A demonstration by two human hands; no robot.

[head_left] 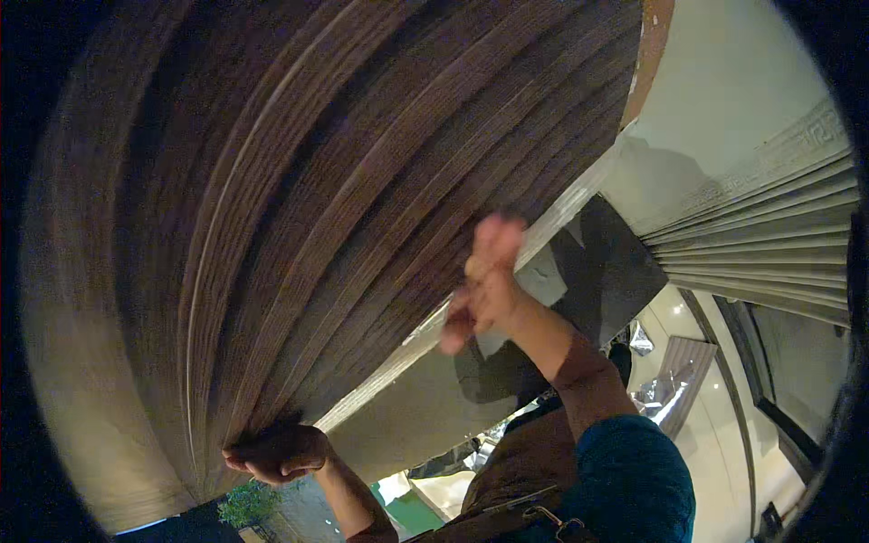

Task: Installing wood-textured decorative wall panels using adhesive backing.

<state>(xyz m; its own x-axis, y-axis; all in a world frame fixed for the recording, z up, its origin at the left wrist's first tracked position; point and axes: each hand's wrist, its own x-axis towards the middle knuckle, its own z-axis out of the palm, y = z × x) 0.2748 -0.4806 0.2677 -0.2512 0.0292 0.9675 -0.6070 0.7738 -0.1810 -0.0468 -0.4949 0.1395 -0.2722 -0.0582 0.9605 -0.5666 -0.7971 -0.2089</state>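
A large dark brown fluted wall panel [362, 181] with ridged grooves fills the upper left, and its pale lower edge slants across the picture. My left hand [281, 452] lies against the grooved face by that edge, at the lower left, its fingers pointing left and partly in shadow. At the middle of the edge is my right hand [489, 285], smeared by motion, with fingers spread and nothing held in them. Whether it touches the panel I cannot tell.
To the right are a pale wall [724, 90] and a grey pleated curtain [760, 235]. A loose ridged strip [688, 371] lies on the light floor beside shiny silver wrapping [661, 394]. A green plant [249, 504] shows at the lower left.
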